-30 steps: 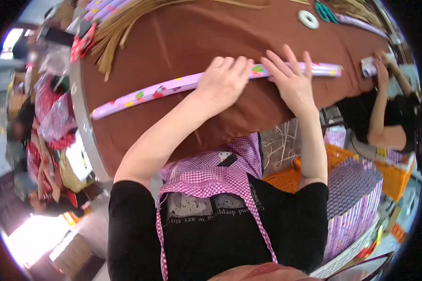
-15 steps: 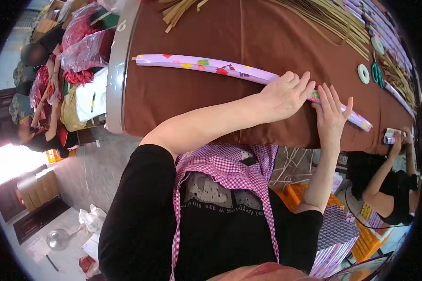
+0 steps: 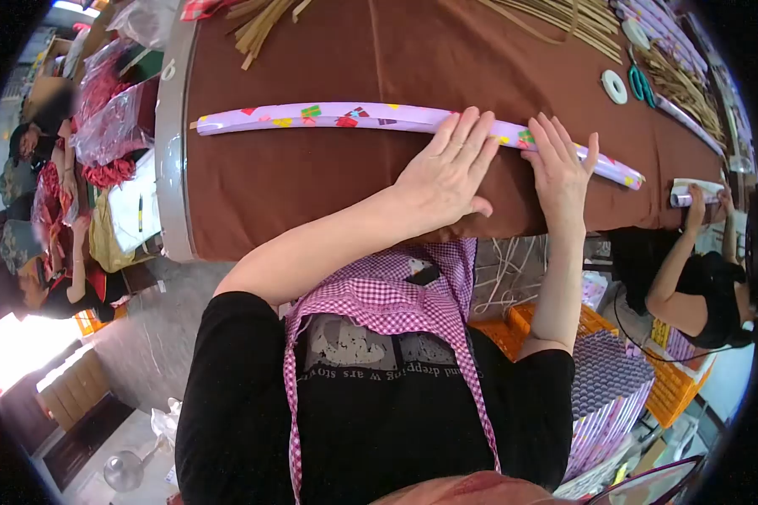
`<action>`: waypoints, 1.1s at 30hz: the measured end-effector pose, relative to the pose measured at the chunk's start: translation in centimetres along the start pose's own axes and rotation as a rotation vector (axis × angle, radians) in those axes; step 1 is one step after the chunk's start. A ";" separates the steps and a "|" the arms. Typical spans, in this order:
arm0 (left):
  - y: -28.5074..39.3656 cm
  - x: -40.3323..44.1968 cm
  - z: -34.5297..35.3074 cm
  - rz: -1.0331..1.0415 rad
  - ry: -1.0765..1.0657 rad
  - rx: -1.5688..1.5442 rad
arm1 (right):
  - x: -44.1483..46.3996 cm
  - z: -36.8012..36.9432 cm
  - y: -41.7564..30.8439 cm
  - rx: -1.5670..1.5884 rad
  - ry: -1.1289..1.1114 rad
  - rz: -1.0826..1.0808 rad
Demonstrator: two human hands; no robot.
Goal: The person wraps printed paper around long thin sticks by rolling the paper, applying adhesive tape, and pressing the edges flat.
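Observation:
A long lilac roll (image 3: 312, 116) with coloured gift shapes lies across the brown cloth of the table (image 3: 295, 181), a thin brown tip showing at its left end. My left hand (image 3: 451, 172) rests flat with its fingertips on the roll right of its middle, thumb apart. Further right, my right hand (image 3: 562, 164) lies with its fingers stretched over the roll. Both palms face down and neither hand is wrapped round it.
Brown strips (image 3: 265, 25) lie at the back. White tape (image 3: 614, 87) and green scissors (image 3: 641, 86) are at the back right. A co-worker (image 3: 691, 286) handles a roll at the right; others sit at the left. Orange crates (image 3: 669, 396) and stacked rolls (image 3: 606, 379) stand below.
Since half a second ago the view has shifted, and my left hand's fingers have straightened, with its thumb spread away. The roll stays under both hands.

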State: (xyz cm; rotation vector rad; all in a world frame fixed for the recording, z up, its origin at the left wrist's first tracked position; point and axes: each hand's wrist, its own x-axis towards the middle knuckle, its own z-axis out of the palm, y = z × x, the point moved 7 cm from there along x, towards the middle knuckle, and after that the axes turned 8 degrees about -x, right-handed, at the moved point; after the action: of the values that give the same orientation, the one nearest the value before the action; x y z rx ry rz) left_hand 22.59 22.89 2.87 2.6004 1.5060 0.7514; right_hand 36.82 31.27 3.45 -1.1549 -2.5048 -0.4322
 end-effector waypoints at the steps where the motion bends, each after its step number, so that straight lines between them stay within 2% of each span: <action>1: 0.1 -0.4 -0.2 -0.013 -0.023 -0.016 | 0.0 0.0 0.0 -0.007 0.000 0.005; 7: 0.5 -3.6 -1.7 -0.032 -0.035 -0.085 | -0.1 0.2 0.0 0.000 0.002 0.021; 9: 0.4 -4.1 -2.8 -0.018 -0.013 -0.017 | -0.1 0.1 -0.1 0.007 0.005 0.023; 15: -3.7 -4.4 -5.1 -0.148 0.035 0.209 | -0.1 0.2 -0.2 0.028 0.010 0.005; 33: -2.0 -9.4 -4.5 -0.200 -0.052 -0.010 | -0.2 0.8 0.1 -0.017 -0.005 0.014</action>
State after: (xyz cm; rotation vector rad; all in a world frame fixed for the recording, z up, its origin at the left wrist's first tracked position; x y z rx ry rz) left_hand 15.20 15.23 2.70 2.3949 1.7086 0.6633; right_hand 36.89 31.56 2.68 -1.1803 -2.5004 -0.4477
